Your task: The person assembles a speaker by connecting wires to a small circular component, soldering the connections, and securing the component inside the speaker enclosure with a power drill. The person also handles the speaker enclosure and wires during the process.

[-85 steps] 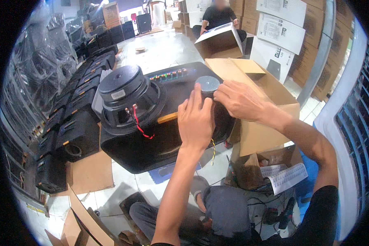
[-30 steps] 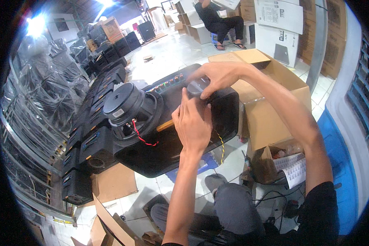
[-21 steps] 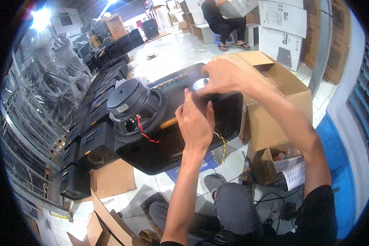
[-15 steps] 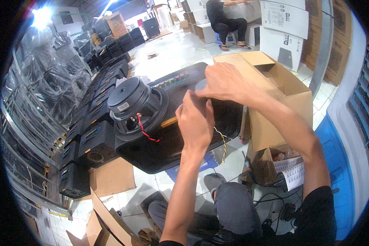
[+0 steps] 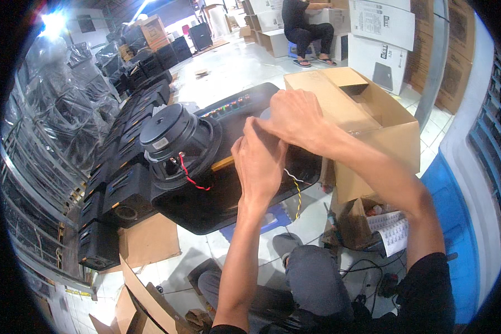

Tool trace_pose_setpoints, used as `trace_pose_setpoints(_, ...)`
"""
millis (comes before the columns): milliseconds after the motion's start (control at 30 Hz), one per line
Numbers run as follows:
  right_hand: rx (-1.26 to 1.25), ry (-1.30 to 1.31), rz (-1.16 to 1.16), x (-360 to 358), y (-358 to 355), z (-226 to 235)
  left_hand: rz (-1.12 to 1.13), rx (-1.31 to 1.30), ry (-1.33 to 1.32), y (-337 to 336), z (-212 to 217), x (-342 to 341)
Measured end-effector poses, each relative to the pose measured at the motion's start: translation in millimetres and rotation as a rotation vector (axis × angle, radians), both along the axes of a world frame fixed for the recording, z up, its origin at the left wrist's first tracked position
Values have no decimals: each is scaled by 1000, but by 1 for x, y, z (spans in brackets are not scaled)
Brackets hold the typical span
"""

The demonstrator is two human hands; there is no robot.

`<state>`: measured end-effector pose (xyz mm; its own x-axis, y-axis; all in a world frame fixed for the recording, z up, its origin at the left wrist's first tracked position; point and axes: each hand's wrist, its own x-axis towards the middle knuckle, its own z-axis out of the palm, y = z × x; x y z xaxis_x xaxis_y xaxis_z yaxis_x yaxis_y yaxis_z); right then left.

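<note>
My left hand [image 5: 258, 161] and my right hand [image 5: 298, 119] meet over a black speaker cabinet [image 5: 197, 214], fingers bent and pressed together. A pale greyish rounded piece [image 5: 266, 114] peeks out between them. What it is, and which fingers grip it, cannot be made out. On the cabinet's left part a large black speaker driver [image 5: 164, 131] rests magnet side up. Twisted red wire [image 5: 188, 177] trails from its terminal. Yellow and white wires [image 5: 299, 200] hang at the cabinet's right edge, beyond my left hand.
An opened cardboard box [image 5: 384, 142] stands right of the cabinet, with a smaller box [image 5: 355, 225] and black cables [image 5: 373, 270] below. Rows of black speakers [image 5: 125, 192] line the left side. Another person [image 5: 306, 33] sits far back. Cardboard flaps [image 5: 145, 300] lie at lower left.
The whole view has shifted slightly, so things sit a little further left. My right hand has turned slightly over the left; both stay together above the cabinet.
</note>
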<state>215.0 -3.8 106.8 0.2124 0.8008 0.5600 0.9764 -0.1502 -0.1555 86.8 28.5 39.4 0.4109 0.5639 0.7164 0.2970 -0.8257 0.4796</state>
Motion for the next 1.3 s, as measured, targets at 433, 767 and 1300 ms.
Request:
trace_pose_setpoints(433,139,396,126,41,-75,-20,121,-44,83,-5,6,12)
trace_pose_setpoints(767,193,542,274,39,-116,-101,53,-88,17,2,13,15)
trace_pose_setpoints(1300,351,120,472,24,-107,-125,-101,-15,157,27,28,21)
